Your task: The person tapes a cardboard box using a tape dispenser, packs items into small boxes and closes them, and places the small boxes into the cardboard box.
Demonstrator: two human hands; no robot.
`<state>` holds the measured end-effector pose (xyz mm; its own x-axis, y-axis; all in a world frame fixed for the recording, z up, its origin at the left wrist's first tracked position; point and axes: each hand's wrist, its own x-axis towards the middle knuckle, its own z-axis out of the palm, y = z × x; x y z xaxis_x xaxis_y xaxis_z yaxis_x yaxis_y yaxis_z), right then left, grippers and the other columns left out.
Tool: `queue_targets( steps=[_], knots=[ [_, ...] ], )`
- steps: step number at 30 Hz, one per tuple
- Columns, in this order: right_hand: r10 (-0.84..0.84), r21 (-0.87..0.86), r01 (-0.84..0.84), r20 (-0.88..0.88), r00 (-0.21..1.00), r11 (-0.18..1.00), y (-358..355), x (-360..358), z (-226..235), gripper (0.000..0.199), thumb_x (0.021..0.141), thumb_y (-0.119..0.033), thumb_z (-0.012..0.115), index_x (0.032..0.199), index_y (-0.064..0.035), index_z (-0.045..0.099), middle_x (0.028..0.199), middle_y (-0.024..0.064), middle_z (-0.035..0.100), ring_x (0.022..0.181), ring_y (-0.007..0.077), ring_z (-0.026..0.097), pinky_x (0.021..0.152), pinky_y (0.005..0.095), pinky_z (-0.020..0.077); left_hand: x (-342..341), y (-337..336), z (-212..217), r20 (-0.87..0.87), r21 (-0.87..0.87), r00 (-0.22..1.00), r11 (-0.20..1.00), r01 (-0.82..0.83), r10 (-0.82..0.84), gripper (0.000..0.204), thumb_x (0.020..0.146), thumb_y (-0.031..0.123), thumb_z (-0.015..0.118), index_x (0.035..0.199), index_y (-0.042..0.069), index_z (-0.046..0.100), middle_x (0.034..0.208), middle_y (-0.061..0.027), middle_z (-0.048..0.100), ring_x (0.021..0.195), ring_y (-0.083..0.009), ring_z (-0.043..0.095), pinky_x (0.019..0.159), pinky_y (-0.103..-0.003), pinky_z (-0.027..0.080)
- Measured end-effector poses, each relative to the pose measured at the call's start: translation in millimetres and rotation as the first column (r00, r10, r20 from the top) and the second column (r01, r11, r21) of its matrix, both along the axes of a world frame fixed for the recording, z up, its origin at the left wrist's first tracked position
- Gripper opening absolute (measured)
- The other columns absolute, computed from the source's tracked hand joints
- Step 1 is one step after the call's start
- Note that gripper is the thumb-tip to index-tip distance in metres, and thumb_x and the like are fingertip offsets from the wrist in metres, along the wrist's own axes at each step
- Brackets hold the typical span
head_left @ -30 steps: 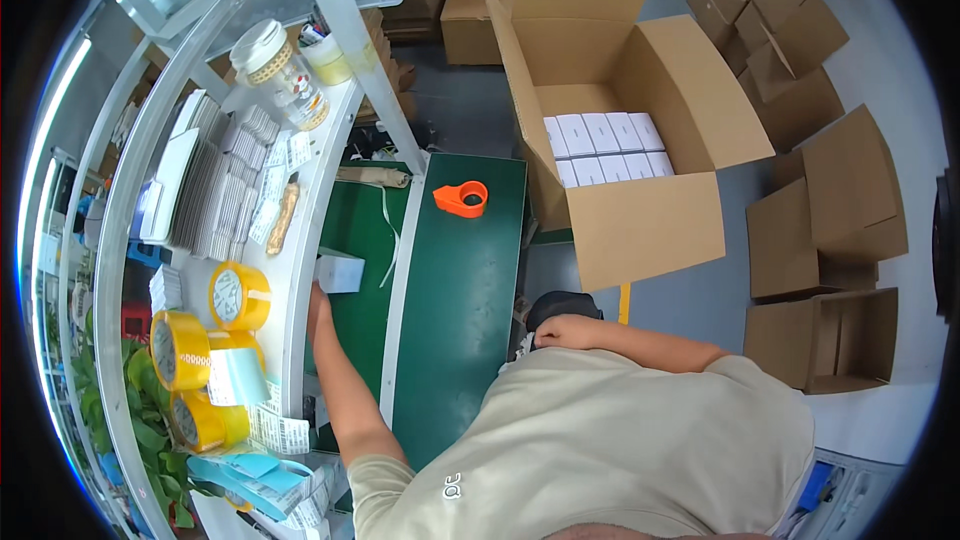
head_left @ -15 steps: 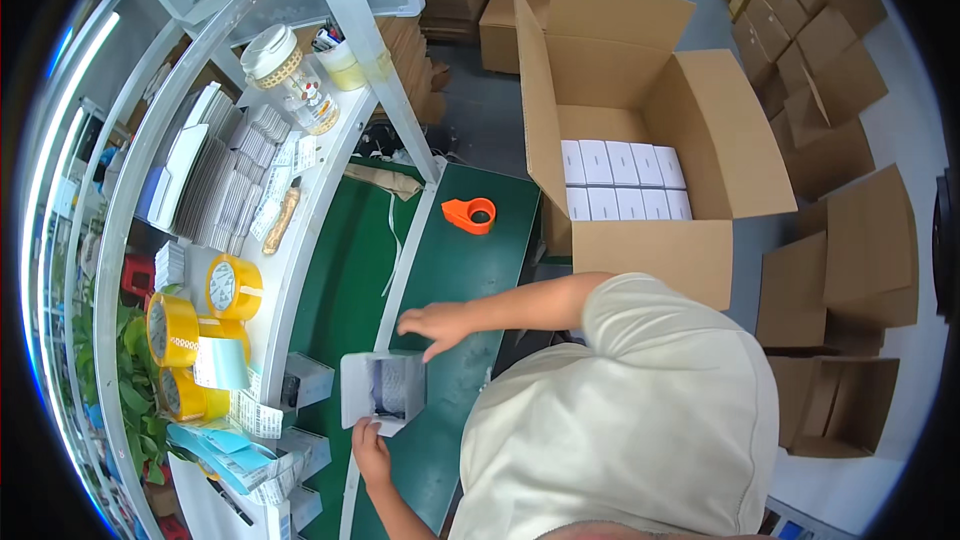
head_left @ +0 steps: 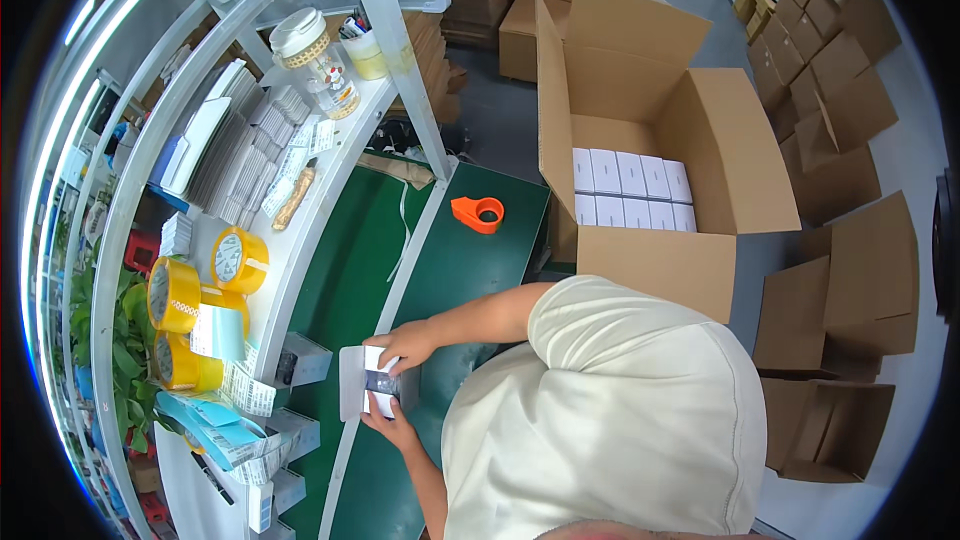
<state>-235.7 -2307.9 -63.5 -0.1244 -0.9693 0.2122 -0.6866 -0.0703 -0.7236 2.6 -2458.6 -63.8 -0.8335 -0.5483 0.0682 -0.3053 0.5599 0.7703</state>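
Observation:
A small white box [head_left: 352, 385] with its lid flap folded out to the left rests at the edge of the green table. Dark, greyish contents [head_left: 381, 381] show in its opening. My right hand [head_left: 404, 343] grips the box at the far side, fingers bent over its rim. From the near side, my left hand [head_left: 392, 426] holds it, fingertips at the opening. Part of the box is hidden by both hands, so how deep the fingertips reach cannot be made out. Beyond them an orange tape dispenser [head_left: 478, 215] lies on the green table [head_left: 432, 270].
A large open carton [head_left: 655, 265] holding rows of white boxes [head_left: 632, 176] stands to the right. Along the left runs a metal shelf [head_left: 335, 155] with yellow tape rolls [head_left: 174, 296], stacked papers and a lidded jar [head_left: 318, 75]. Several small boxes [head_left: 301, 360] sit beneath it. More cartons [head_left: 840, 310] stand at far right.
My right hand has come down from above the small white box onto its far side. My left hand has shifted along the near side to its opening. The whole view has shifted slightly.

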Motion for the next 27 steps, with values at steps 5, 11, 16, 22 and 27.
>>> queue_targets(
  steps=[5, 11, 16, 22, 27],
  knots=[
    [-0.288, 0.135, 0.255, 0.400, 0.870, 0.957, -10, 6, 33, 0.064, 0.086, -0.014, 0.076, 0.144, -0.0138, 0.047, 0.158, 0.0199, 0.038, 0.124, 0.0430, 0.058, 0.100, 0.0465, 0.0509, -14, 14, -16, -0.383, -0.039, 0.901, 0.971, -0.235, 0.203, 0.070, 0.093, 0.019, 0.073, 0.152, 0.002, 0.040, 0.154, -0.0323, 0.032, 0.143, -0.0470, 0.034, 0.119, -0.052, 0.029],
    [-0.080, -0.001, 0.085, 0.295, 0.952, 0.996, -13, -11, 21, 0.052, 0.082, -0.011, 0.079, 0.127, -0.0088, 0.053, 0.151, 0.0196, 0.046, 0.127, 0.0411, 0.056, 0.100, 0.0464, 0.0507, -4, 3, -4, -0.402, 0.031, 0.910, 0.994, -0.100, 0.104, 0.068, 0.087, 0.027, 0.080, 0.143, 0.001, 0.049, 0.154, -0.0329, 0.033, 0.143, -0.0509, 0.032, 0.118, -0.057, 0.027],
    [0.247, -0.224, -0.267, -0.114, 0.962, 0.937, -10, -25, 37, 0.061, 0.074, -0.039, 0.087, 0.117, -0.0059, 0.059, 0.147, 0.0284, 0.045, 0.133, 0.0477, 0.047, 0.104, 0.0521, 0.0464, 9, -5, 48, -0.007, -0.484, 0.945, 0.828, 0.283, -0.327, 0.088, 0.081, 0.043, 0.081, 0.152, 0.006, 0.045, 0.154, -0.0312, 0.038, 0.143, -0.0524, 0.032, 0.118, -0.061, 0.024],
    [0.317, 0.133, -0.288, -0.453, 0.833, 0.948, -29, -19, 64, 0.070, 0.083, -0.037, 0.079, 0.142, -0.0127, 0.052, 0.155, 0.0213, 0.040, 0.143, 0.0422, 0.038, 0.116, 0.0511, 0.0391, -25, 9, 51, 0.133, -0.579, 0.985, 0.797, 0.169, -0.112, 0.065, 0.085, 0.026, 0.079, 0.146, 0.021, 0.056, 0.154, -0.0286, 0.039, 0.139, -0.0501, 0.039, 0.114, -0.057, 0.036],
    [0.431, 0.245, -0.355, -0.466, 0.773, 0.902, -43, -12, 72, 0.072, 0.089, -0.039, 0.073, 0.153, -0.0229, 0.045, 0.159, 0.0152, 0.036, 0.145, 0.0407, 0.037, 0.113, 0.0513, 0.0428, -7, 8, 49, 0.171, -0.507, 0.983, 0.851, 0.140, -0.059, 0.060, 0.090, 0.028, 0.073, 0.147, 0.024, 0.055, 0.156, -0.0256, 0.039, 0.140, -0.0505, 0.037, 0.115, -0.059, 0.034]
  ],
)
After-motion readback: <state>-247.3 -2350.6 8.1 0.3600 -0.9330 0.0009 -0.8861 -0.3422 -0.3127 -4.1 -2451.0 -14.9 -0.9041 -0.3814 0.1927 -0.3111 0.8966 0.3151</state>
